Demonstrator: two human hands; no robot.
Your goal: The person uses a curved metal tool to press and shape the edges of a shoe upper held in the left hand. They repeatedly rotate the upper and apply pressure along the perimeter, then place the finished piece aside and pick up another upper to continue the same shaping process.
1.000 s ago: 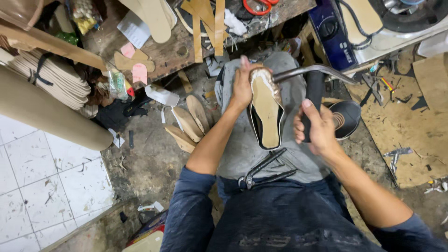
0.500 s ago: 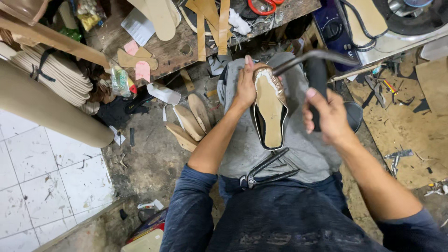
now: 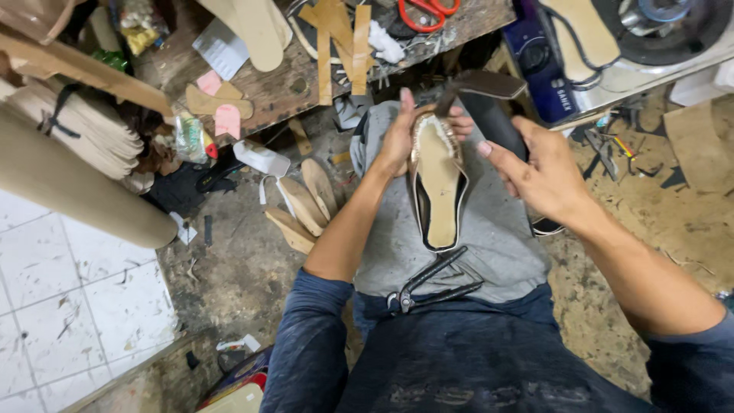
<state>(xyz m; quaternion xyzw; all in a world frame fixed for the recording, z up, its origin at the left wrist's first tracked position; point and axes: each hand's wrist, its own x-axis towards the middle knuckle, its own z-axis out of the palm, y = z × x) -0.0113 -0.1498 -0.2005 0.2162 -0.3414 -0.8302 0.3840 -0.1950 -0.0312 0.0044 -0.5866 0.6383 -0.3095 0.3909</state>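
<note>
The person wears a dark navy top with sleeves pushed up above the elbows, leaving both forearms bare. The fabric looks worn and dusty, with faint pale smears across the front. The left hand [image 3: 397,138] and the right hand [image 3: 539,172] are bare, with no gloves, rings or watch showing. The fingernails are short. Grey cloth covers the lap.

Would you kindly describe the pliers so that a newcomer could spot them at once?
Start at the grey cloth spread over the person's lap. Below the upturned shoe that the left hand steadies, at the cloth's near edge, lie the pliers. They are the only dark metal tool there, with two long, slightly parted handles.
</note>
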